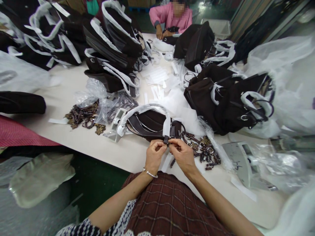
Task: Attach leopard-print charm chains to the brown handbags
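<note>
A dark brown handbag [150, 123] lies flat on the white table [81, 137] just in front of me, its handle wrapped in white paper [145, 109]. My left hand [154, 154] and my right hand [182, 153] meet at the bag's near edge. Both are closed in a pinch on a small dark strap piece with a metal fitting [167, 140] that hangs from the bag. A heap of small dark tags with metal rings [203, 149] lies right of my right hand.
Piles of dark handbags stand at the far left [49, 36], the middle [118, 49] and the right [228, 98]. Clear plastic bags [283, 85] crowd the right side. Brown chains [82, 116] and a tape dispenser [115, 126] lie left. A person in pink [171, 19] works at the far end.
</note>
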{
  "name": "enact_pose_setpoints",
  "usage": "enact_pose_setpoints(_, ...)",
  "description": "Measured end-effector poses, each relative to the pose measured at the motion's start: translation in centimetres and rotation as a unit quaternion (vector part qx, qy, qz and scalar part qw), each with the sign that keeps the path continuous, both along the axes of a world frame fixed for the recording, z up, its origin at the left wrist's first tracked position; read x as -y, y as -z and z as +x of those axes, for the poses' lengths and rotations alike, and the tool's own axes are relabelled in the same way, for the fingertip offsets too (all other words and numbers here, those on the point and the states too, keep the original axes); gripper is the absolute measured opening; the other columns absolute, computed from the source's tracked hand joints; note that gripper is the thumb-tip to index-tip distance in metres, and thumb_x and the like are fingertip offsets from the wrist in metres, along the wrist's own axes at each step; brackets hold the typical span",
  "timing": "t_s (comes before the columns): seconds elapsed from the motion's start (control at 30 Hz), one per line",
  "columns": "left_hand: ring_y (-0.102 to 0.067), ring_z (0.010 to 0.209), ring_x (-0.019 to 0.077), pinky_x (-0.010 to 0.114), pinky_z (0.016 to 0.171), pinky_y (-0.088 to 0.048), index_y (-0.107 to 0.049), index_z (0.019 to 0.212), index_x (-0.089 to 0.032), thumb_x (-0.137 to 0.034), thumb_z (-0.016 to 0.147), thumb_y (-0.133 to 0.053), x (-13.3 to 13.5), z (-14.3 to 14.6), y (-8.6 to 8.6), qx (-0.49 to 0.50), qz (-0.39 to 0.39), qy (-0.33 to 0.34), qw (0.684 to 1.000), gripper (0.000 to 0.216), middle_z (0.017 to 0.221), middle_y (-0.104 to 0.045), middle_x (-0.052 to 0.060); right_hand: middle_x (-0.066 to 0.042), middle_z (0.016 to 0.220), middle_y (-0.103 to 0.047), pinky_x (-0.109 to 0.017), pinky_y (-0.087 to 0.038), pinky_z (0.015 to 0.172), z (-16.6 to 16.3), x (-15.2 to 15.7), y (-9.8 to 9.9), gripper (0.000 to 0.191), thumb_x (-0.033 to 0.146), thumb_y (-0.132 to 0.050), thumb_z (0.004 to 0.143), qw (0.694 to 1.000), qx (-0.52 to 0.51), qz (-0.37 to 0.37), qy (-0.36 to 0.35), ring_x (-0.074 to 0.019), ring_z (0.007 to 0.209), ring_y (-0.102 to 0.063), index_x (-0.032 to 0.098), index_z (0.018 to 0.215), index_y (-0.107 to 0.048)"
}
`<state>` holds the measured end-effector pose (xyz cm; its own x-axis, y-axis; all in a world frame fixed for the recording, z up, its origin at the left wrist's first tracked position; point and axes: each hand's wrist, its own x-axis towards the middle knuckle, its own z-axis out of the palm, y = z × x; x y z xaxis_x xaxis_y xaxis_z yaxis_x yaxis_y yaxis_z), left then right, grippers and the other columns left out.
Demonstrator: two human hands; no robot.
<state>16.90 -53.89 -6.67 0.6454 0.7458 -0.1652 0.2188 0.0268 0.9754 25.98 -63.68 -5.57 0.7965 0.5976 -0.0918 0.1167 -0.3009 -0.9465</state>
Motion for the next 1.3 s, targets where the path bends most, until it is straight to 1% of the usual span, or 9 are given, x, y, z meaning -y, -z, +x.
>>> enact_pose_setpoints(0.1,-0.058,0.093,0.0175,0.029,0.083,-0.046,-0.068,0.075,-0.017,-0.027,0.077,-0.066,0.1,0.4,0.4,0.011,0.001,-0.009,1.000,0.010,0.095,-0.060,0.006,-0.002,0.087,-0.071,-0.029,-0.052,0.070,0.1,-0.1,-0.3,0.019,0.028,-0.058,0.083,1.000,0.000,0.006,-0.001,-0.0158,0.073,-0.065,0.023,0.097,-0.070)
enact_pose_setpoints(0.17,-0.057,0.091,0.0173,0.028,0.080,-0.046,-0.068,0.075,-0.017,-0.028,0.076,-0.067,0.3,0.7,0.9,0.017,-0.017,-0.024,0.999,0.011,0.094,-0.059,0.005,-0.003,0.090,-0.070,-0.028,-0.051,0.072,0.2,-0.2,-0.8,0.017,0.029,-0.059,0.084,0.999,0.035,0.007,0.001,-0.0162,0.078,-0.064,0.022,0.094,-0.071)
enact_pose_setpoints(0.27,-0.056,0.085,0.0158,0.027,0.076,-0.045,-0.067,0.076,-0.016,-0.030,0.074,-0.069,0.6,1.0,1.4,0.030,-0.077,-0.045,0.996,0.013,0.090,-0.059,0.004,-0.003,0.089,-0.068,-0.028,-0.050,0.072,0.5,-0.4,-1.5,0.014,0.027,-0.060,0.083,0.995,0.097,0.004,0.006,-0.0166,0.080,-0.063,0.021,0.089,-0.071)
enact_pose_setpoints(0.4,-0.054,0.080,0.0138,0.025,0.072,-0.044,-0.067,0.076,-0.016,-0.030,0.071,-0.071,0.8,1.1,1.1,0.053,-0.141,-0.044,0.988,0.016,0.088,-0.059,0.003,-0.003,0.087,-0.068,-0.028,-0.049,0.071,1.1,-0.6,-1.8,0.015,0.023,-0.058,0.083,0.991,0.130,-0.007,-0.010,-0.0166,0.077,-0.063,0.021,0.090,-0.071)
enact_pose_setpoints(0.5,-0.053,0.077,0.0129,0.023,0.068,-0.042,-0.067,0.075,-0.016,-0.030,0.070,-0.071,0.8,1.1,0.7,0.057,-0.148,-0.040,0.987,0.015,0.088,-0.059,0.003,-0.004,0.091,-0.069,-0.029,-0.049,0.070,1.5,-0.6,-1.8,0.019,0.022,-0.056,0.084,0.992,0.124,-0.012,-0.018,-0.0167,0.077,-0.063,0.022,0.095,-0.071)
enact_pose_setpoints(0.63,-0.048,0.068,0.0108,0.022,0.061,-0.039,-0.065,0.077,-0.015,-0.030,0.069,-0.071,0.8,1.5,0.8,0.047,-0.168,-0.061,0.983,0.018,0.078,-0.058,0.000,-0.004,0.087,-0.070,-0.029,-0.049,0.069,1.5,-0.7,-1.8,0.017,0.024,-0.057,0.083,0.992,0.116,-0.019,-0.037,-0.0173,0.076,-0.063,0.022,0.089,-0.073)
enact_pose_setpoints(0.9,-0.042,0.060,0.0076,0.021,0.056,-0.034,-0.061,0.074,-0.014,-0.030,0.066,-0.071,1.0,1.8,0.2,0.087,-0.263,-0.060,0.959,0.020,0.071,-0.055,-0.002,-0.004,0.090,-0.070,-0.028,-0.049,0.070,1.9,-0.7,-1.9,0.017,0.024,-0.057,0.082,0.996,0.076,-0.030,-0.041,-0.0168,0.077,-0.064,0.020,0.090,-0.072)
enact_pose_setpoints(1.1,-0.043,0.061,0.0092,0.022,0.055,-0.033,-0.060,0.070,-0.015,-0.033,0.062,-0.072,1.2,1.5,-0.1,0.046,-0.270,-0.087,0.958,0.023,0.068,-0.054,-0.002,-0.005,0.093,-0.071,-0.029,-0.050,0.072,1.6,-0.8,-1.9,0.020,0.023,-0.056,0.081,0.997,0.064,-0.014,-0.029,-0.0172,0.079,-0.065,0.020,0.094,-0.073)
enact_pose_setpoints(1.3,-0.042,0.061,0.0085,0.021,0.056,-0.032,-0.060,0.072,-0.016,-0.035,0.060,-0.075,1.4,1.7,-0.6,0.075,-0.301,-0.100,0.945,0.027,0.069,-0.053,-0.001,-0.004,0.089,-0.071,-0.028,-0.049,0.070,1.6,-0.7,-2.2,0.018,0.025,-0.058,0.082,0.996,0.081,-0.021,-0.037,-0.0170,0.077,-0.064,0.021,0.089,-0.073)
